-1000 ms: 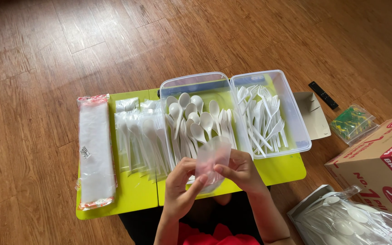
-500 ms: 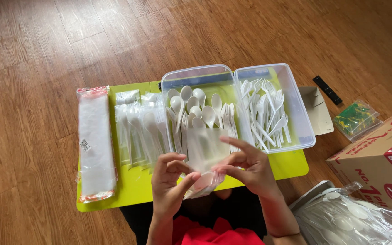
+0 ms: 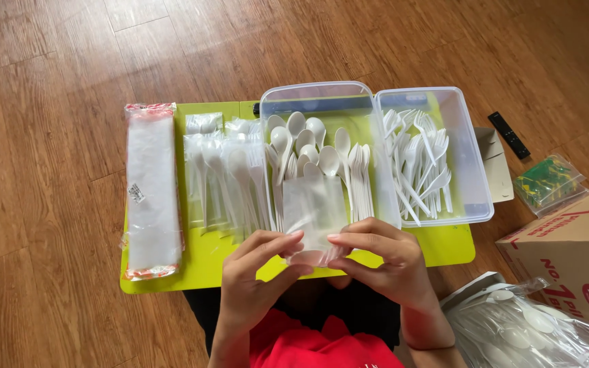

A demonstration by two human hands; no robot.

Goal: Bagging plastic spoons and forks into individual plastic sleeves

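Both hands pinch the clear plastic sleeve (image 3: 313,212), left hand (image 3: 257,272) and right hand (image 3: 383,262) at its lower edge; rub that mouth apart gently, spoons (image 3: 308,146) just beyond the fingertips.

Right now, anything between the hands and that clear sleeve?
No. The left hand and right hand both pinch the clear plastic sleeve directly, above the green table, in front of the spoon bin.

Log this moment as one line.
left hand: grips small clear plastic sleeve | right hand: grips same sleeve | behind: clear tub of white plastic spoons | surface: lime-green board
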